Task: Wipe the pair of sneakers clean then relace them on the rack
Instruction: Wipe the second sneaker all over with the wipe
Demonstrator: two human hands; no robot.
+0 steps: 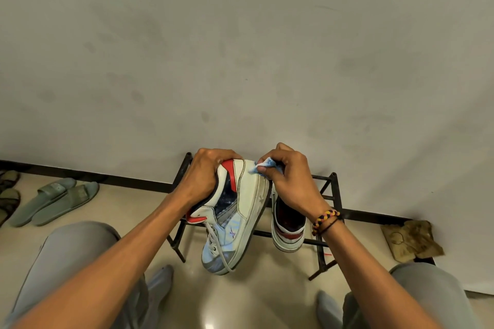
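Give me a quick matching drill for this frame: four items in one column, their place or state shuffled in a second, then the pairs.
Items:
1. held sneaker
2. second sneaker
3. blue wipe
4. green slides

Place or state:
A. pinched in the right hand, against the sneaker's heel
B. on the floor by the wall, far left
C. gripped at the collar by the left hand, toe pointing down
D. resting on the black rack

Pairs: 1-C, 2-D, 3-A, 4-B

Dim, even indoor light; glare patch on floor (bottom centre); wide-angle bending at edges.
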